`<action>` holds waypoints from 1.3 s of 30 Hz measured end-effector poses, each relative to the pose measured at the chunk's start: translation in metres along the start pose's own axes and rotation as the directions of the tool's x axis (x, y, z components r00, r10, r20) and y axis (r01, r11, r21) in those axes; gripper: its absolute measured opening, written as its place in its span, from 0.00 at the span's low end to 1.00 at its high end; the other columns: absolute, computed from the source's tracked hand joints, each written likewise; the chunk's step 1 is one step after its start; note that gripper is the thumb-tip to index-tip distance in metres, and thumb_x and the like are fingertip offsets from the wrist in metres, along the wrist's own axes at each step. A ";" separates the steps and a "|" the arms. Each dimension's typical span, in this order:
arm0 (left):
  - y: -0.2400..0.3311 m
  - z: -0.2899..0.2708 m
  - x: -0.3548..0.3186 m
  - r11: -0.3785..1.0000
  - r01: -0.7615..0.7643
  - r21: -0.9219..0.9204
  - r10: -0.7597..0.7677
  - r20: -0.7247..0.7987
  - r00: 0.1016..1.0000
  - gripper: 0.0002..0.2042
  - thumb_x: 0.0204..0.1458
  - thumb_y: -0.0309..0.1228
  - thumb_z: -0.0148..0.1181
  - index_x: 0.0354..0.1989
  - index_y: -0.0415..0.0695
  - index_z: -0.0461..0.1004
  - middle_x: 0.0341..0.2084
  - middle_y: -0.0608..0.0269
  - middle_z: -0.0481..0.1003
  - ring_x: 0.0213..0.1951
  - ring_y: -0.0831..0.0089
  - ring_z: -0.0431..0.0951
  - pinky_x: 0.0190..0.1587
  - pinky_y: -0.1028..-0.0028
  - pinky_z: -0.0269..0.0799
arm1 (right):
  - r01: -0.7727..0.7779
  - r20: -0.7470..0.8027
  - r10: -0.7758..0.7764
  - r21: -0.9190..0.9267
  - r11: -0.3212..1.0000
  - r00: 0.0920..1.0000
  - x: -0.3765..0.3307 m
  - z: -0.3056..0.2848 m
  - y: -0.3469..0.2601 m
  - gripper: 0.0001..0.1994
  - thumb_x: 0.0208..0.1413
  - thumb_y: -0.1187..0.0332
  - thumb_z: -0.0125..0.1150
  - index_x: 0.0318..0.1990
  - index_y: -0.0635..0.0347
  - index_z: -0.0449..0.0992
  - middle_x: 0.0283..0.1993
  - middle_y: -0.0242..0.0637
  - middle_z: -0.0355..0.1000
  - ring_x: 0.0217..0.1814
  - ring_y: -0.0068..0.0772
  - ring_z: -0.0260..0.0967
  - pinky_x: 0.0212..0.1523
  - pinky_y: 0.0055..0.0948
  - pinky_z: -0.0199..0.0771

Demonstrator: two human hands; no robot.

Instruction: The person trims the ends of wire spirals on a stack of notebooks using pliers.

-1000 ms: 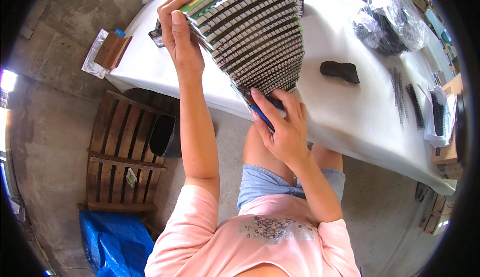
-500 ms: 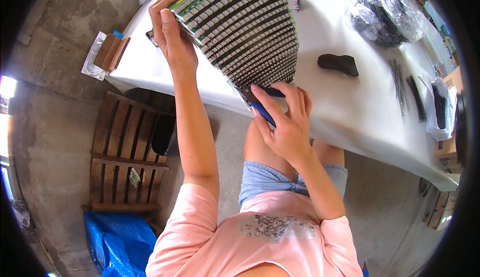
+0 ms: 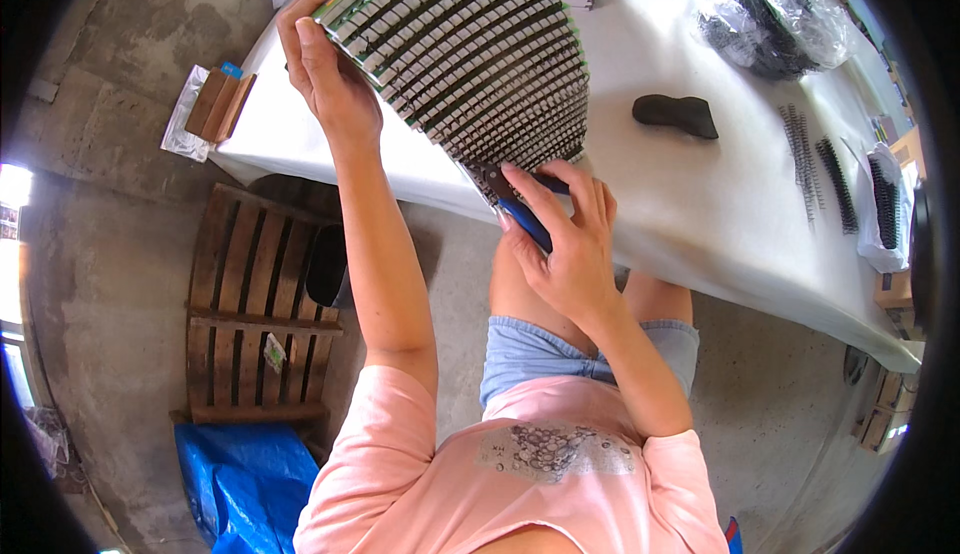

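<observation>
A thick stack of wire-bound notebooks [image 3: 475, 54] stands tilted at the table's near edge, black coil spines facing me in rows. My left hand [image 3: 335, 79] is wrapped round its far left side, thumb on the near face and fingers at the green cover. In my right hand [image 3: 570, 239] is a pair of pliers [image 3: 527, 222] with blue handles, fingers closed round them. The dark jaws touch the lowest coils at the near end of the stack. Exactly what the jaw tips grip is too small to tell.
On the white-covered table [image 3: 690, 194] lie a black curved object [image 3: 676, 116], loose black coils [image 3: 835, 184] and a clear plastic bag of coils [image 3: 775, 24]. Small brown boxes [image 3: 222, 104] sit at the left corner. A wooden pallet [image 3: 262, 304] and blue tarp [image 3: 250, 479] are at lower left.
The notebook stack and my left hand have shifted slightly left and up in view. My right hand keeps the pliers at the near end of the coils, nearly unmoved.
</observation>
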State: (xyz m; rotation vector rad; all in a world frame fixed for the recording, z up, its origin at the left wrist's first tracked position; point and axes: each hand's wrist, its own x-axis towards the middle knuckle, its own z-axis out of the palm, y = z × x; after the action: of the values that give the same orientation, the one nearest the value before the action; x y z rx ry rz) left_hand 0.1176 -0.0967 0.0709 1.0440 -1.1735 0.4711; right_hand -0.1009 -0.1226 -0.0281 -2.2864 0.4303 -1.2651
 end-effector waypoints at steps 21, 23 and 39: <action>-0.006 -0.002 -0.001 0.997 0.012 -0.080 -0.013 -0.013 1.000 0.26 0.60 0.50 0.35 0.48 0.36 0.64 0.44 0.52 0.70 0.45 0.68 0.75 0.48 0.69 0.74 | -0.106 0.088 0.094 0.153 0.982 0.992 -0.013 0.004 0.011 0.20 0.47 0.65 0.62 0.51 0.49 0.73 0.45 0.41 0.64 0.48 0.44 0.62 0.51 0.42 0.60; -0.004 0.001 -0.001 0.988 0.077 -0.134 -0.080 -0.021 0.997 0.25 0.60 0.49 0.35 0.49 0.37 0.63 0.44 0.51 0.70 0.46 0.67 0.75 0.48 0.67 0.76 | -0.045 0.062 0.043 0.026 0.999 0.997 -0.013 0.005 0.013 0.21 0.46 0.66 0.62 0.51 0.47 0.73 0.46 0.40 0.62 0.49 0.43 0.61 0.53 0.43 0.58; -0.009 -0.007 0.001 0.998 0.007 -0.057 -0.006 0.005 1.000 0.28 0.59 0.52 0.36 0.49 0.36 0.62 0.45 0.51 0.70 0.43 0.70 0.76 0.45 0.70 0.77 | -0.319 0.313 0.229 0.274 0.907 0.921 -0.005 0.003 0.015 0.20 0.46 0.66 0.63 0.50 0.46 0.74 0.41 0.38 0.66 0.43 0.39 0.66 0.45 0.37 0.65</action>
State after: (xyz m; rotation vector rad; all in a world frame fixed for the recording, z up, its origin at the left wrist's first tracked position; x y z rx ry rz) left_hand 0.1288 -0.0959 0.0680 1.0003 -1.1813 0.4277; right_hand -0.1019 -0.1315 -0.0410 -1.9980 0.3993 -0.7950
